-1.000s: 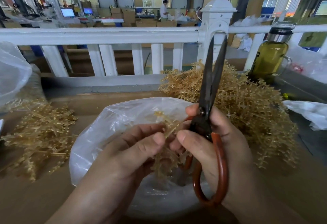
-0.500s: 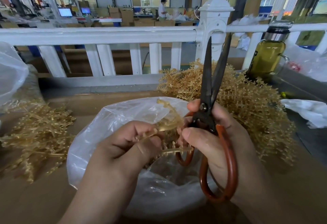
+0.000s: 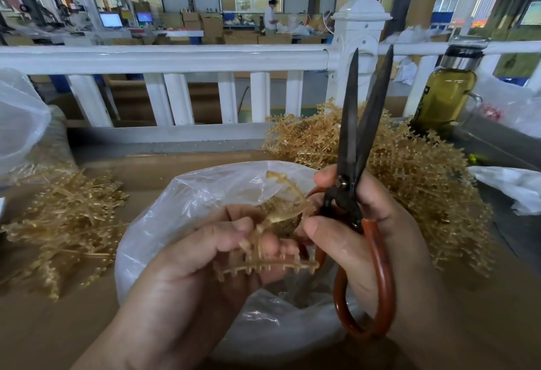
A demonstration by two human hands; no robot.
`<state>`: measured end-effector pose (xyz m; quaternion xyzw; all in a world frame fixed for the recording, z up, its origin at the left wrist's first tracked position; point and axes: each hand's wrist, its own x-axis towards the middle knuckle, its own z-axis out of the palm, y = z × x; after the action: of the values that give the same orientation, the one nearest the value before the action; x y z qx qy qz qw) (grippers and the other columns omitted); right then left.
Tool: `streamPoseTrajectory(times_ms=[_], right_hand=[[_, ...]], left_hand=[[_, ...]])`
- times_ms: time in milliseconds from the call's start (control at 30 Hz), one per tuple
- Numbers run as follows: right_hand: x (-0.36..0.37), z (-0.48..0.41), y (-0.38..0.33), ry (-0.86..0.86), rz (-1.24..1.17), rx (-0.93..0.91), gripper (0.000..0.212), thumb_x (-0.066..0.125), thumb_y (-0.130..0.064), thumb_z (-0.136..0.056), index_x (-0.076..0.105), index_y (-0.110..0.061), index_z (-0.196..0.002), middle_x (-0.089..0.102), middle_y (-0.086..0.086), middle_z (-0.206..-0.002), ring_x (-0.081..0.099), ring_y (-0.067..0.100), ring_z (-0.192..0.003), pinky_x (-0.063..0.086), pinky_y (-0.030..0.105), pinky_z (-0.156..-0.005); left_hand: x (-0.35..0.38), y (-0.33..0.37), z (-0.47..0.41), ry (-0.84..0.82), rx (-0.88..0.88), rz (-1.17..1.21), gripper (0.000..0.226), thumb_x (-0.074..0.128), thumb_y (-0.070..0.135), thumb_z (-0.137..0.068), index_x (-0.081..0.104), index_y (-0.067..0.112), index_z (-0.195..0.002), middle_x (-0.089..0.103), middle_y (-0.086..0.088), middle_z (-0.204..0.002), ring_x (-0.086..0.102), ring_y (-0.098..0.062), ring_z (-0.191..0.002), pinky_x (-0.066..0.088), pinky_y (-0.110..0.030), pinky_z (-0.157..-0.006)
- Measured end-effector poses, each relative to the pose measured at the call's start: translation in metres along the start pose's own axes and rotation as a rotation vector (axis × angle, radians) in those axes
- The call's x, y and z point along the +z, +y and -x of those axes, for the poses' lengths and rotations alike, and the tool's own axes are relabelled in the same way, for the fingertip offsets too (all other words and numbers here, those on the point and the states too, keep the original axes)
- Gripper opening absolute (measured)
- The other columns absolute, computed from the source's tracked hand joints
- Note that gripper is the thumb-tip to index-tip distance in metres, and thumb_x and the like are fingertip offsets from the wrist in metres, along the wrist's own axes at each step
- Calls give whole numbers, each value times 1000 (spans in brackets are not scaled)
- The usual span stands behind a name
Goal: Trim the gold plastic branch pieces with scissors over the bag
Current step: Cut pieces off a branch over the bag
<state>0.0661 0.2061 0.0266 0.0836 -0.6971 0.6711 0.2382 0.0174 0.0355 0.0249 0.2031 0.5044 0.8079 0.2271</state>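
Over the bag [image 3: 175,223], a clear plastic one lying open on brown cardboard [image 3: 58,328], we hold both hands close together. Our left hand [image 3: 190,267] pinches a gold branch piece [image 3: 263,268] between thumb and curled fingers. Its toothed crossbar lies across our fingertips, and a thin curved stem rises from it above the bag's mouth. Our right hand [image 3: 380,223] is wrapped round the scissors [image 3: 348,141], gripping them at the red-orange handles. The dark blades point up and away from the bag and stand slightly apart at the tips. They are clear of the branch piece, above and to its right. One right fingertip comes just beside the piece, but we cannot tell whether it touches. More gold bits show inside the bag, below our fingers. Right of the bag, a big heap [image 3: 424,182] of gold branches spreads out behind the scissors. Left of the bag lies a smaller, flatter pile [image 3: 64,223] of them. Beyond the bag and to its right, a bottle [image 3: 446,97] of yellow-green liquid stands past the heap. A white railing [image 3: 164,58] runs across behind the bag, and crumpled white plastic [image 3: 515,185] lies well to its right.
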Motion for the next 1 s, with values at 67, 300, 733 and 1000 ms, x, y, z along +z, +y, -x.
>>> streamPoseTrajectory(times_ms=[67,300,733,1000], right_hand=[[-2,0,0,-22,-40,0,38,70,-7,-72,69,-39,-92,68,-10,-80,70,11,-75,55,18,-71],[0,0,2,-7,-25,3,44,67,-1,-69,68,-38,-92,69,-8,-78,69,9,-77,55,18,-71],[-4,3,-4,-112,68,-59,39,81,-24,-73,67,-29,-108,71,9,-88,72,29,-81,60,35,-74],[9,6,4,-57,-86,47,33,81,-39,-70,69,-32,-101,71,2,-80,71,17,-69,56,30,-62]], left_hand=[[-4,-1,-1,-10,33,26,59,96,47,-29,80,23,-80,71,-4,-77,71,-21,-76,58,-34,-67],[-1,-10,-4,33,299,51,61,101,28,-43,78,16,-98,68,-6,-80,70,-19,-78,59,-32,-77],[-6,-8,7,262,900,-980,17,71,31,-87,65,24,-102,68,6,-100,69,-18,-95,53,-29,-78],[-2,-5,10,183,883,-1314,31,65,31,-81,59,29,-111,60,17,-108,56,-2,-109,48,-31,-88]])
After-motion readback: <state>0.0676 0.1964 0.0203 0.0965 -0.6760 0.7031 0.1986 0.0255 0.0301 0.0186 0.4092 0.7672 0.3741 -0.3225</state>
